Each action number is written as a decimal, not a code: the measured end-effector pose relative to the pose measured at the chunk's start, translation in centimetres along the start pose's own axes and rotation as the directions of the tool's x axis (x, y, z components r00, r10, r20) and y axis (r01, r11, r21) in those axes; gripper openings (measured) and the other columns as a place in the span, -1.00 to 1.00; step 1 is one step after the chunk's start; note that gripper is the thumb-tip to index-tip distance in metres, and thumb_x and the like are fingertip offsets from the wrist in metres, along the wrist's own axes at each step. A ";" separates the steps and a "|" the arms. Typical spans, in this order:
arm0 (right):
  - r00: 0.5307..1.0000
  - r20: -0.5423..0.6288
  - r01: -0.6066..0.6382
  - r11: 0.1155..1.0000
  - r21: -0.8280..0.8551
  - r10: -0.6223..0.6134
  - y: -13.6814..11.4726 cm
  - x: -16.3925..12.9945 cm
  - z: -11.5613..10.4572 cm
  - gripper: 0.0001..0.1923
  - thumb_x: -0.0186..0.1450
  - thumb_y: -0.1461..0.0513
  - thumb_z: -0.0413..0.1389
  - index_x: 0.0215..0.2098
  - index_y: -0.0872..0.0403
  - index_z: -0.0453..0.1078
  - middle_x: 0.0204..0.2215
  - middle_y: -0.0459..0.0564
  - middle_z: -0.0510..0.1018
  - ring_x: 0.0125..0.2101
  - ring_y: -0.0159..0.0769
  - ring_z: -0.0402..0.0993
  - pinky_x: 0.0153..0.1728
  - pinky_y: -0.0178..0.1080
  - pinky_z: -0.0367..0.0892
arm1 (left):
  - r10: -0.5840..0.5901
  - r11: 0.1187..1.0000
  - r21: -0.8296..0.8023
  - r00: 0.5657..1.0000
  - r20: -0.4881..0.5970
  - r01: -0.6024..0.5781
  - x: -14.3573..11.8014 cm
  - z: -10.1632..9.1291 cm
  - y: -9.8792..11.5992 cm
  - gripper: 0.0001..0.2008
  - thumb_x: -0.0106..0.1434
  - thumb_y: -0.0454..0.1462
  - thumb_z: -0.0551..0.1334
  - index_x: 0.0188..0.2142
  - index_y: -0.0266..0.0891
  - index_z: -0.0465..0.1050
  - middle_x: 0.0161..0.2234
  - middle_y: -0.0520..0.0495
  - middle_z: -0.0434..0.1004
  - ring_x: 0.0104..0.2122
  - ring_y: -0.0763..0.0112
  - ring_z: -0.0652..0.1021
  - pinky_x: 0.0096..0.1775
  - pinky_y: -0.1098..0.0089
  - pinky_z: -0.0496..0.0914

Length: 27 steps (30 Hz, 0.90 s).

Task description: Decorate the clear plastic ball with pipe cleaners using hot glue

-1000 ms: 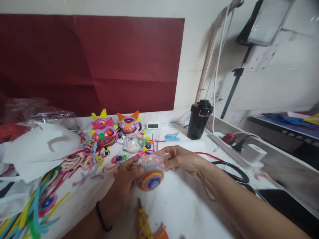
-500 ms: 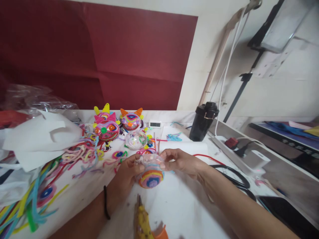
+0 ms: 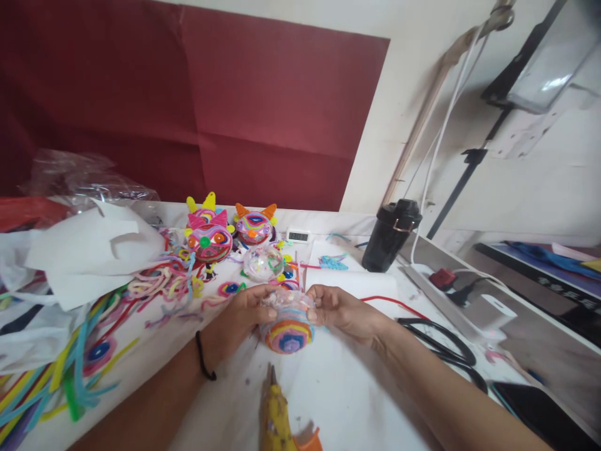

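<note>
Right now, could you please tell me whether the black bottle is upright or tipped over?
Upright: the black bottle stands with its lid at the top.

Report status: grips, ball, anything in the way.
Left grip and right grip both on ball. Coloured rings face camera. Possible obstruction: glue gun, tip toward ball.

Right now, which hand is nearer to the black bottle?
Right. The right hand holds the right side of the colorful ball, nearer than the black bottle and left of it; the left hand is farther away, on the ball's left side.
</note>
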State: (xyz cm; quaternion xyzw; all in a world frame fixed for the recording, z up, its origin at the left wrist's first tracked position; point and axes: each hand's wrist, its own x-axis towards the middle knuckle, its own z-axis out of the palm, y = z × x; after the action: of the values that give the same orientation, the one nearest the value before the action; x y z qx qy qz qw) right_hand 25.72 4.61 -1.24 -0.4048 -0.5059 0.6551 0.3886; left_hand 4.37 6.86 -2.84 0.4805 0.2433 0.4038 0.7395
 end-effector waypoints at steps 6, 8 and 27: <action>1.000 0.028 0.006 1.000 -0.002 -0.006 -0.6 -0.4 0.2 -0.49 -0.18 0.11 0.49 -0.43 0.11 0.35 -0.53 -0.19 0.50 -0.51 -0.46 0.33 -0.42 -0.35 0.16 | -0.032 0.998 0.051 0.999 -0.006 0.032 -0.2 0.5 0.8 -0.64 -0.08 -0.40 0.36 -0.21 -0.28 0.56 -0.32 -0.11 0.64 -0.40 0.32 0.57 -0.31 0.38 0.39; 0.999 0.031 0.006 1.000 -0.005 -0.006 -1.0 -0.6 0.2 -0.50 -0.19 0.13 0.49 -0.43 0.11 0.34 -0.53 -0.20 0.50 -0.51 -0.47 0.33 -0.42 -0.36 0.16 | -0.051 0.995 0.089 0.998 -0.028 0.054 -0.3 1.0 0.9 -0.69 -0.07 -0.36 0.37 -0.25 -0.28 0.55 -0.37 -0.09 0.63 -0.42 0.31 0.56 -0.33 0.38 0.39; 1.000 0.007 -0.014 0.994 -0.104 0.015 -1.8 -1.4 1.7 -0.46 -0.25 0.16 0.49 -0.43 0.10 0.32 -0.54 -0.21 0.46 -0.51 -0.43 0.29 -0.43 -0.33 0.18 | -0.080 0.903 0.415 0.992 -0.094 0.112 -0.9 3.0 1.9 -0.81 -0.10 -0.28 0.39 -0.44 -0.26 0.51 -0.53 0.02 0.51 -0.53 0.35 0.49 -0.45 0.42 0.35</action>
State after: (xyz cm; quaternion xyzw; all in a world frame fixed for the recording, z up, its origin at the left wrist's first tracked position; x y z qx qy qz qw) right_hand 24.82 3.10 1.01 -0.4256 -0.5380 0.6322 0.3602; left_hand 5.43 4.94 0.17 0.6001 0.3754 0.3231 0.6282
